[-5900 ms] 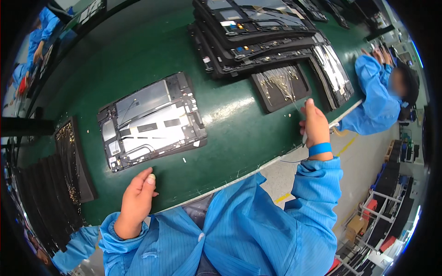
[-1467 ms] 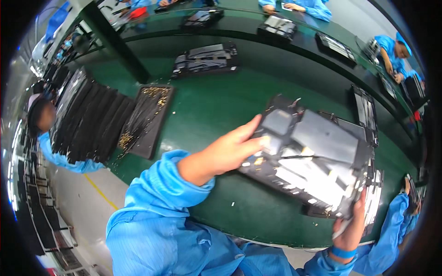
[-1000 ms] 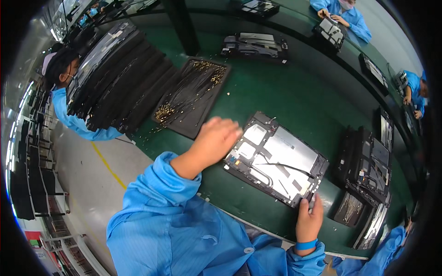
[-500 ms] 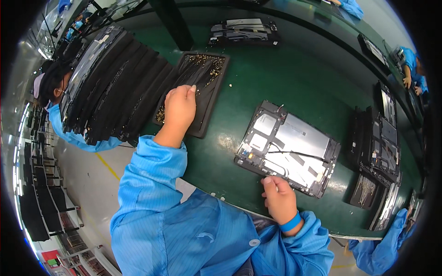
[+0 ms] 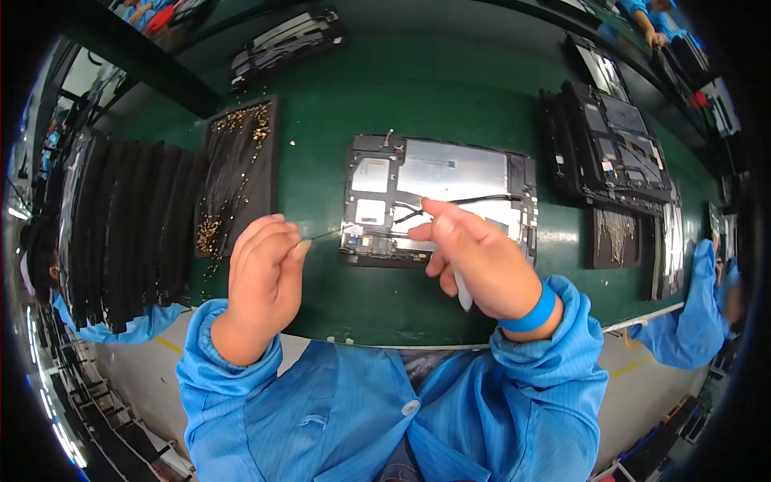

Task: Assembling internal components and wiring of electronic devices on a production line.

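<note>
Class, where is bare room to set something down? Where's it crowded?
Widest bare patch: beyond the opened device, between far device and right stack. Another: between opened device and cable tray, bar a pale speck. Crowded: under the right hand, and at left, where the black stack flanks the cable tray.

A passage runs over the glossy green tabletop (image 5: 312, 177) at centre-left, between the rectangular black tray (image 5: 267, 173) and the flat black-and-silver device chassis (image 5: 454, 173). The bare left hand (image 5: 265, 277) and its thin dark strand (image 5: 323, 235) obstruct the lower end. The bare right hand (image 5: 482, 257) with a slim white tool (image 5: 463, 293) overhangs the chassis. Upright black slabs (image 5: 128, 233) block far left; stacked black devices (image 5: 610, 145), upper right.
</note>
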Tool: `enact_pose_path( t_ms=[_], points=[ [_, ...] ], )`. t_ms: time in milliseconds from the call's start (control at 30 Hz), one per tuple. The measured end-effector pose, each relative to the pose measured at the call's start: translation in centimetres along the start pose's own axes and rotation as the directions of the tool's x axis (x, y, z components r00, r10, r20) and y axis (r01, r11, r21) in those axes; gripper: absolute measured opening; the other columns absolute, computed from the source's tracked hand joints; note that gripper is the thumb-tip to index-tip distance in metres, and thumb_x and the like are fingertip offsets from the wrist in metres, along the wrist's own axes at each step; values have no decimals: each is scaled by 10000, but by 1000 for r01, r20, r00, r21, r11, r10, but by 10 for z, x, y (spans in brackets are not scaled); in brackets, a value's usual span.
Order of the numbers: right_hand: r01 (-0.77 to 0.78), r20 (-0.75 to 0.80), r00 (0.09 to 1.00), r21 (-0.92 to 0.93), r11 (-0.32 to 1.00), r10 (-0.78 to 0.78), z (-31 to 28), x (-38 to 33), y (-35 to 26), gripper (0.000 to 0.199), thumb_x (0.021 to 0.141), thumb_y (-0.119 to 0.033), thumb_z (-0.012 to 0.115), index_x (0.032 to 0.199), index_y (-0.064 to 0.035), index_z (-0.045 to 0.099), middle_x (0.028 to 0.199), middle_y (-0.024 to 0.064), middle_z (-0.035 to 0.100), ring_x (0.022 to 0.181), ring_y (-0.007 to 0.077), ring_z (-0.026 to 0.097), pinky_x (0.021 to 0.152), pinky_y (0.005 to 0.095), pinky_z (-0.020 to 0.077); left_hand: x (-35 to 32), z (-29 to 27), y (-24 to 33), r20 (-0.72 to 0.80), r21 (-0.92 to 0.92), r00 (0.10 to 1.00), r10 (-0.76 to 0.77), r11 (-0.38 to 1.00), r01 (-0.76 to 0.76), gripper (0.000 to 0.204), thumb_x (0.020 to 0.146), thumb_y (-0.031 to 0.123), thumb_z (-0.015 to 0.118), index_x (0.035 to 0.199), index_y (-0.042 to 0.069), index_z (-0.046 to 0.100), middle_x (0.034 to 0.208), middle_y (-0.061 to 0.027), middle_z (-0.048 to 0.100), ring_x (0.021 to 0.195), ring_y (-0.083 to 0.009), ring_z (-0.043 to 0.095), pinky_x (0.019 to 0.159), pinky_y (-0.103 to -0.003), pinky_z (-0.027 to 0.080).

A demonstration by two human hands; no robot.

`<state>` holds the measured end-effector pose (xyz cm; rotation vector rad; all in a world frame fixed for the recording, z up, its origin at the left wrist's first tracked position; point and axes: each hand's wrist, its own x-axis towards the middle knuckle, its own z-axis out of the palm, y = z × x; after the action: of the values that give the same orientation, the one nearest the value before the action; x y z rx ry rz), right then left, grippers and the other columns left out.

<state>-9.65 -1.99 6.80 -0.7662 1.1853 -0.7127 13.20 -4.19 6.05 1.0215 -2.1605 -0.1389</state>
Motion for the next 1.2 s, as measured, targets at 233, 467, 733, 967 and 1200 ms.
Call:
enact_pose_path(
  t_ms=[233,467,733,967,1200],
  points=[
    [24,-185,983,224,974,19,-6,2,9,287,783,-237,483,957,-9,501,844,60,554,599,84,460,493,201,398,-4,12,-2,130,-17,990,60,998,-58,256,630,-2,615,863,5,510,814,-123,555,748,-291,535,678,-355,441],
    [-257,-46,953,412,874,301,22,-9,55,299,794,-262,478,969,-19,490,777,44,526,569,93,452,456,206,383,-24,62,35,310,-181,950,42,983,15,228,628,89,612,844,40,559,811,-68,562,674,-201,535,581,-282,438],
    [124,-321,947,361,924,-2,8,5,45,369,826,-239,476,1097,-3,390,776,70,534,623,91,468,476,195,393,-24,82,27,197,-13,977,-87,996,92,145,637,68,597,780,89,577,824,-23,538,890,-247,451,772,-367,336],
    [596,-514,634,-152,788,-578,11,24,59,282,875,-189,365,1081,2,384,829,104,574,717,106,495,622,227,416,-20,79,27,251,-6,965,-71,997,75,145,644,73,593,787,90,578,835,-19,539,892,-229,456,770,-343,335],
    [701,-374,498,-357,618,-782,8,37,76,241,864,-165,392,1048,-9,390,777,118,581,651,125,519,587,236,423,-16,78,26,280,6,957,-75,997,77,144,643,74,587,786,90,581,833,-17,542,898,-217,458,765,-334,334]
  ],
)
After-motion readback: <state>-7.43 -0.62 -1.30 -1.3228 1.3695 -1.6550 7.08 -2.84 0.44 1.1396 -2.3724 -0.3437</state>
